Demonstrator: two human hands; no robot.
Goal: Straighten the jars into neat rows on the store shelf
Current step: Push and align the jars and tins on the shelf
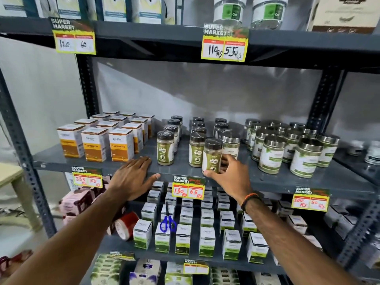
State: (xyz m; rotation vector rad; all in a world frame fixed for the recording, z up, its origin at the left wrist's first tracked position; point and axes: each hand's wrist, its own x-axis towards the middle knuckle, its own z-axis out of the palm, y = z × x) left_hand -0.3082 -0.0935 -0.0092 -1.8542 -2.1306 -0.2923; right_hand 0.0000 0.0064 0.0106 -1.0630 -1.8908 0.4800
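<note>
Shelving made of dark grey metal [267, 177] fills the view, and the middle board holds everything in play. Beyond the fingertips of the right hand [232, 177] stand three lines of small plastic jars with dark lids and green labels [196, 140], running back toward the wall. Just past the left fingertips sit orange and white turmeric boxes [95, 145]. To the outer side of the right fingers stand bigger jars with shiny steel lids [271, 155].

The right fingers are wrapped around one small green-label jar [212, 156], thumb low on its front. This jar sits nearer the shelf edge than its line, just in front of a steel-lid jar. The left hand [132, 177] lies flat and loose on the shelf lip, holding nothing.

To do this step well, I think the jar should slide back and a little sideways until it lines up with the front jars of the other two lines, label facing out. Keep it upright and go slowly so it does not bump its neighbours.

The back jars hide behind the front ones, so I cannot count them. Small label words are too blurry to read.
</note>
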